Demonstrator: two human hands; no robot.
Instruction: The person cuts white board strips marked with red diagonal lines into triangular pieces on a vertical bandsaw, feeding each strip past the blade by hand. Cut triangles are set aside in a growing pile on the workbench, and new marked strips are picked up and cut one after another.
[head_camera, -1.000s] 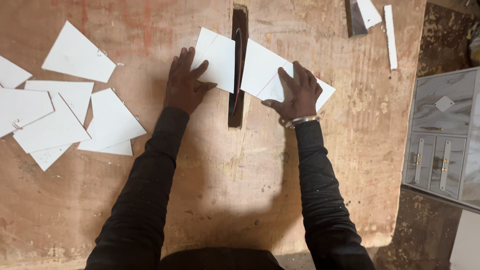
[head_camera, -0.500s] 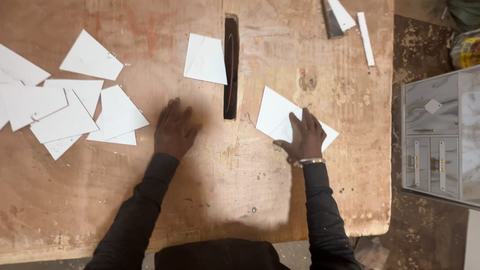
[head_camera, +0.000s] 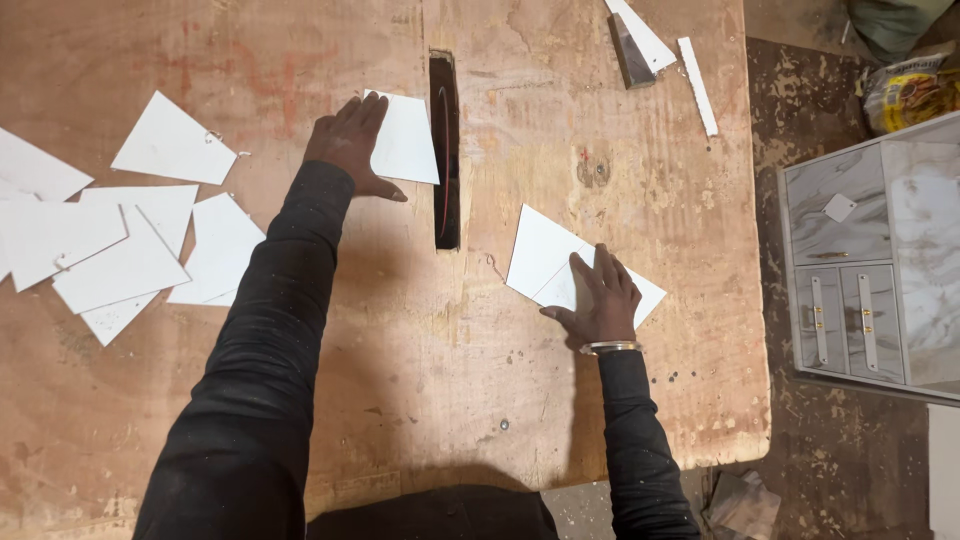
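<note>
Head view: my left arm stretches far up the frame, black sleeve nearly straight. My left hand (head_camera: 350, 145) lies flat w/ fingers together and thumb splayed out, palm down on the left edge of a white cut piece (head_camera: 405, 140), upper centre, just left of the saw slot (head_camera: 444, 150). Not gripping, just pressing.

My right arm is bent closer in, lower right of centre. My right hand (head_camera: 600, 298) is spread, fingers fanned, pressing flat on two overlapping white pieces (head_camera: 540, 262) that sit right of the slot, apart from it. Metal bangle (head_camera: 610, 347) at the wrist.

Surface: worn brown plywood counter (head_camera: 420, 380), scuffed, reddish stains upper left. The slot runs vertically, thin red blade edge showing inside. Left side of frame: a loose pile of white offcuts (head_camera: 130, 250), triangles and odd quads, overlapping. Top right of the counter: a narrow white strip (head_camera: 697, 85) and a dark block w/ a white piece (head_camera: 640, 35) on it.

Room: dirt floor (head_camera: 790, 440) at right, littered. A grey marble-look cabinet (head_camera: 880, 270) w/ drawers lies at the right edge, small white chip on it. Yellow bag (head_camera: 910, 90) top right corner.
</note>
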